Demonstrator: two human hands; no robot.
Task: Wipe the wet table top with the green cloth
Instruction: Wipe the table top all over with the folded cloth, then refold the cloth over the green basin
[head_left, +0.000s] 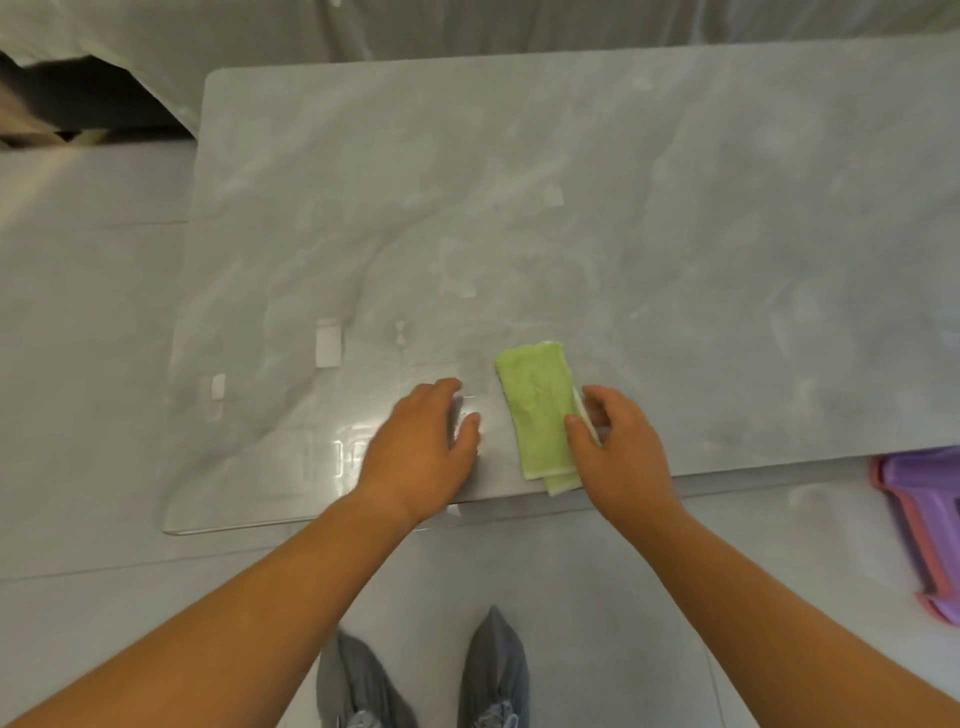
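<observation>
A folded green cloth (537, 410) lies near the front edge of the grey marble table top (571, 208), one corner hanging just over the edge. My right hand (618, 457) is at the cloth's right side, thumb on top of it and fingers curled at its edge, pinching it. My left hand (421, 452) rests flat on the table a little to the left of the cloth, fingers relaxed, holding nothing. The surface around my left hand looks glossy with reflections.
Purple and pink plastic stools (924, 525) stand on the floor at the right, below the table's front edge. A dark piece of furniture (78, 104) sits at the far left. My feet in grey shoe covers (426, 675) are by the table.
</observation>
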